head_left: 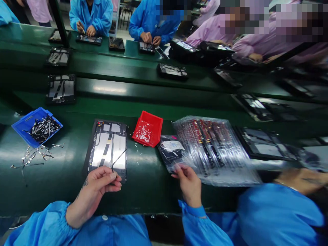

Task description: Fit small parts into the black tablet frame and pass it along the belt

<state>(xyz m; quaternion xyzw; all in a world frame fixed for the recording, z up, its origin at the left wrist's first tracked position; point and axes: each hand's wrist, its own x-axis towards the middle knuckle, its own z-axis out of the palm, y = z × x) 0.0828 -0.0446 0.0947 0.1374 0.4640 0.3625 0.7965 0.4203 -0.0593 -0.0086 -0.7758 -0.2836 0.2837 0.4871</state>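
Black strip [119, 157], one, in left fingers [111, 177]

gap: blue bin [25, 124] to tablet [104, 147] | obstacle right of tablet: red bin [155, 123]

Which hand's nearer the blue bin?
Left. The left hand is to the bin's right, at the device's near edge; the right hand is much farther right, at the small bag.
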